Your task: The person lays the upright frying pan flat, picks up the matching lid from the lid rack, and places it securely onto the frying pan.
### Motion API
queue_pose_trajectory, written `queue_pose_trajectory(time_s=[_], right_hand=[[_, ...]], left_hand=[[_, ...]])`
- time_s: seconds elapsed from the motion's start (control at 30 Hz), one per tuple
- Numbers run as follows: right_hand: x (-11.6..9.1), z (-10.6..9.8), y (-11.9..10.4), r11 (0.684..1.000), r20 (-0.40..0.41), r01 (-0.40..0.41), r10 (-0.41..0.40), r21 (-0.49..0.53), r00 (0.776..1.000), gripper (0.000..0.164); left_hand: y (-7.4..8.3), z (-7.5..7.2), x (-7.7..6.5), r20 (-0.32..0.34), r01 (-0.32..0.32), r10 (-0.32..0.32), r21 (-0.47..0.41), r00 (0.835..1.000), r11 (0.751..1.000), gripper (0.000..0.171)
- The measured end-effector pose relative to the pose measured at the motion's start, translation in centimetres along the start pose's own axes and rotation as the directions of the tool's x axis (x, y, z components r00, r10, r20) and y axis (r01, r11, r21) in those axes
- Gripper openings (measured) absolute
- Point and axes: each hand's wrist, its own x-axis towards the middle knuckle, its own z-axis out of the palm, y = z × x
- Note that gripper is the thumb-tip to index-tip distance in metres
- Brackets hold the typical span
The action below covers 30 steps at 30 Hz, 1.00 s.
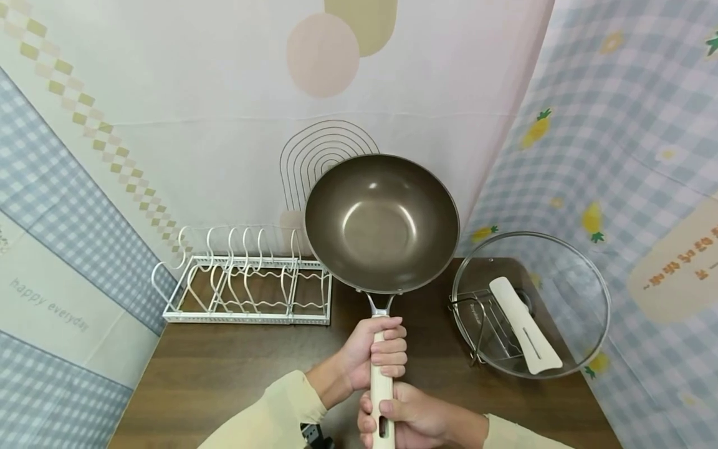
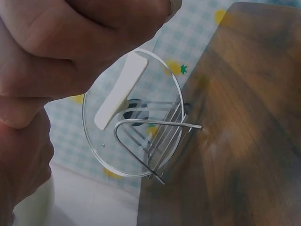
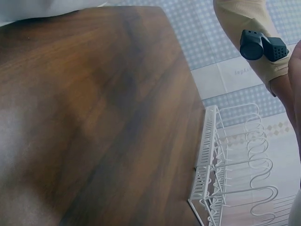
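A dark brown wok is held up over the table, its inside facing the head camera. Its long cream handle points toward the person. Near the pan end, my left hand grips the handle with the fingers wrapped round it. Lower down, my right hand holds the same handle, its thumb lying across the front close to the hanging slot. The left wrist view shows part of a curled hand up close, while the handle is hidden there.
To the left stands a white wire rack with upright dividers. At the right a glass lid with a cream handle piece leans in a metal wire stand. The wooden table meets patterned cloth walls behind and at both sides.
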Motion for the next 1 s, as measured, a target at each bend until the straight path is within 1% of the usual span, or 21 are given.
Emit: queue_pose_trajectory(time_s=[0.17, 0.3, 0.6, 0.83, 1.0], right_hand=[[-0.12, 0.41, -0.29, 1.000, 0.029, 0.013, -0.013, 0.009, 0.999, 0.019], [-0.27, 0.60, -0.42, 1.000, 0.036, 0.019, -0.020, 0.017, 0.999, 0.019], [-0.57, 0.52, -0.34, 0.999, 0.043, 0.024, -0.025, 0.021, 0.999, 0.021], [-0.73, 0.49, -0.28, 0.999, 0.059, 0.032, -0.031, -0.013, 0.998, 0.020], [-0.70, 0.42, -0.35, 0.999, 0.057, 0.033, -0.032, -0.019, 0.998, 0.019]], left_hand=[[-0.15, 0.36, -0.02, -0.011, 0.010, -0.010, -0.031, 1.000, 0.999, 0.044], [-0.25, 0.57, 0.04, -0.021, 0.013, -0.014, -0.048, 1.000, 0.999, 0.043], [-0.54, 0.28, 0.05, -0.035, -0.003, 0.000, -0.083, 0.999, 0.997, 0.044], [-0.89, 0.21, 0.20, -0.057, -0.001, -0.003, -0.071, 0.998, 0.997, 0.044], [-0.93, 0.22, 0.32, -0.094, 0.006, -0.012, -0.073, 0.995, 0.997, 0.045]])
